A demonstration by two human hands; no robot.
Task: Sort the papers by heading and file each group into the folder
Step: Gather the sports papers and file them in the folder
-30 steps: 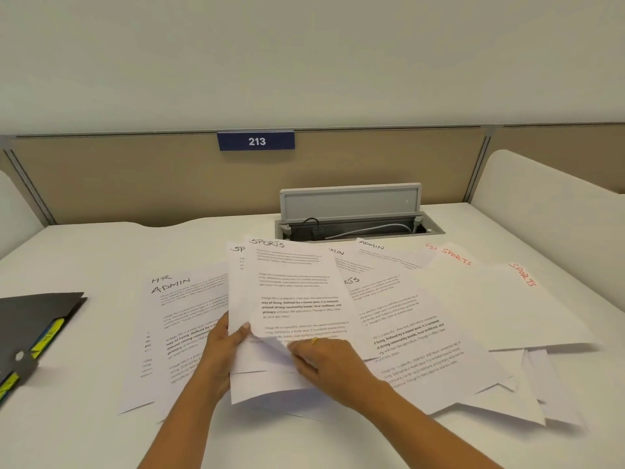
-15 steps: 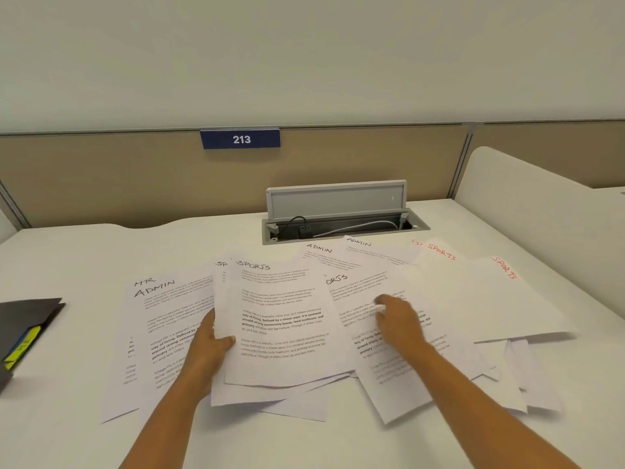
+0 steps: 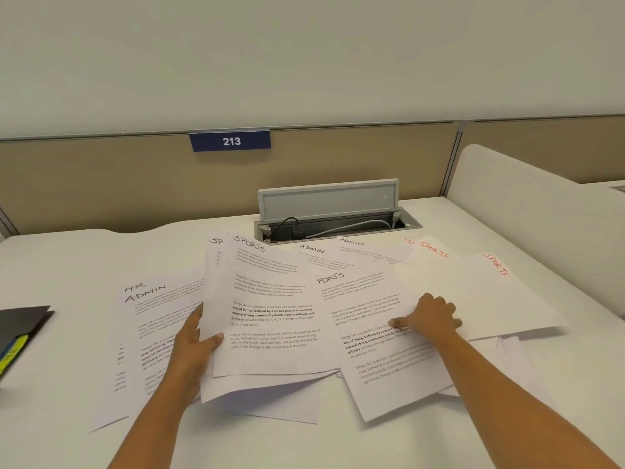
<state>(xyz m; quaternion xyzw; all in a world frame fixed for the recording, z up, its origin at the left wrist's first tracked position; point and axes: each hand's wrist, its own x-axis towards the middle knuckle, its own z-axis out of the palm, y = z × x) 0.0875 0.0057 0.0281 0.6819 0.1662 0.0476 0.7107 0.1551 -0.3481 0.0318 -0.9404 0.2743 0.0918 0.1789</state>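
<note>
White sheets with handwritten headings lie spread over the desk. My left hand [image 3: 196, 346] holds a small stack of SPORTS sheets [image 3: 270, 309] by its left edge, thumb on top, lifted slightly off the desk. My right hand [image 3: 429, 316] lies on another SPORTS sheet [image 3: 375, 333] to the right, fingers spread across the paper. An HR ADMIN sheet [image 3: 148, 319] lies flat on the left. Two ADMIN sheets [image 3: 324, 255] and two red-lettered SPORTS sheets [image 3: 473, 282] fan out at the back and right. A dark folder [image 3: 20, 328] with yellow and blue tabs lies at the far left edge.
An open cable box [image 3: 334, 218] with a raised grey lid and wires sits in the desk behind the papers. A beige partition with a blue "213" plate [image 3: 230, 141] closes the back. A white divider [image 3: 541, 211] rises on the right.
My right hand let go of the stack and moved right onto another SPORTS sheet. My left hand kept hold of the stack. The view shifted a little to the right.
</note>
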